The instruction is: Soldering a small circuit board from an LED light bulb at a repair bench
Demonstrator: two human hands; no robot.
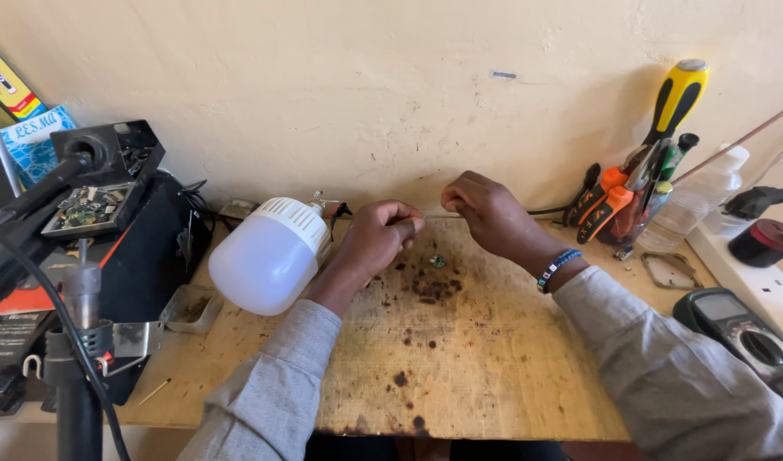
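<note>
You are pinching a thin wire (432, 215) between both hands at the frame's centre: your left hand (381, 235) is curling closed on one end, your right hand (485, 207) is gripping the other, just above the table (494, 358). One small round part (438, 261) is lying below them, apparently not yet worked on. One white bulb (267, 254) is resting left of centre; one multimeter (741, 329) is sitting at the lower right.

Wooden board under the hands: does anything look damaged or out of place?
Yes. The wooden board is peppered with dark scorch marks, thickest just below the left hand and right hand. The large white bulb lies tipped on its side at the board's left edge.
</note>
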